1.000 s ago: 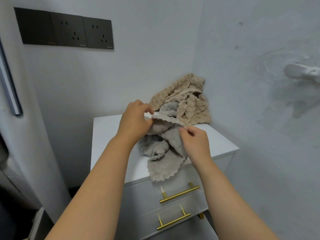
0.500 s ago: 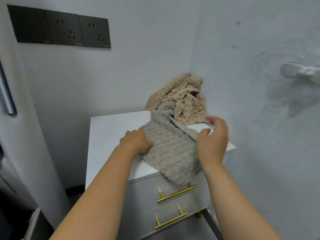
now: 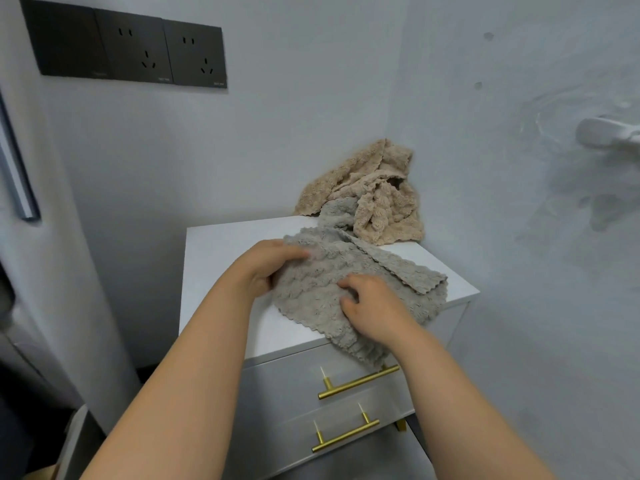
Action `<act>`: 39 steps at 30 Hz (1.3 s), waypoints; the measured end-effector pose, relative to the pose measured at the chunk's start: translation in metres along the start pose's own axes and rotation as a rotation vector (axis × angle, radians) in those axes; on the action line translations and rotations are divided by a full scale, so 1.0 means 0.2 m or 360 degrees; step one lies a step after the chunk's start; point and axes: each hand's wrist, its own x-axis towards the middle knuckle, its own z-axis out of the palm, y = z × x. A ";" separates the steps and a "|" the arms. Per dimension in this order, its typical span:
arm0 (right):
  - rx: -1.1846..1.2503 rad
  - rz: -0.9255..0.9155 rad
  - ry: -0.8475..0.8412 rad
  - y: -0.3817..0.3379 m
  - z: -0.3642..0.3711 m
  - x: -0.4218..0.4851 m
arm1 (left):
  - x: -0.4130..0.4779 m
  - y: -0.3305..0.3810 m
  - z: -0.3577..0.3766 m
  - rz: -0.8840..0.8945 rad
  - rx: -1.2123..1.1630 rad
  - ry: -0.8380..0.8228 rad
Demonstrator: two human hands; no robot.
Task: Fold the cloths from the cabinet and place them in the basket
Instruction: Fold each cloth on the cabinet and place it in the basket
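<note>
Cabinet top (image 3: 221, 265): cloth (image 3: 322, 282) in 2 hands (image 3: 266, 268) (image 3: 375, 308)

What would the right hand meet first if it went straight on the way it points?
Probably the left hand: the right hand, on the grey cloth, points away and leftward toward it. Depth is hard to judge.

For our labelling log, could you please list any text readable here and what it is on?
On the socket panels: tiny pale marks along the lower edges, too blurred to read.
No text on the grey cloth, beige cloth or cabinet.
</note>
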 end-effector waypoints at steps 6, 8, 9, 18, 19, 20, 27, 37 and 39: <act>-0.0060 0.0131 0.0071 0.01 -0.01 0.00 | -0.03 0.03 -0.16 0.0062 0.1435 0.0694; -0.0144 0.0183 0.0088 0.01 -0.01 -0.01 | -0.02 0.01 -0.14 0.0191 0.1992 0.0871; -0.0173 0.0193 0.0079 0.00 -0.01 -0.01 | -0.01 0.00 -0.12 0.0358 0.2051 0.0846; 0.0160 0.0149 0.0138 -0.07 -0.08 -0.04 | 0.04 -0.10 0.09 0.0313 0.2374 0.0498; 0.0114 0.0119 0.0134 -0.06 -0.08 -0.04 | 0.05 -0.11 0.10 0.0272 0.2415 0.0491; 0.0044 0.0108 0.0114 -0.05 -0.07 -0.04 | 0.04 -0.11 0.10 0.0238 0.2457 0.0458; -0.0638 0.0860 -0.0060 0.08 -0.13 -0.02 | 0.06 -0.13 0.02 0.0127 0.2437 0.0233; -0.0350 0.0338 0.0158 0.07 -0.08 -0.02 | 0.11 -0.07 -0.04 0.0101 0.2478 -0.0047; -0.0392 0.0283 0.0133 0.04 -0.07 -0.02 | 0.11 -0.05 -0.03 0.0129 0.2512 0.0005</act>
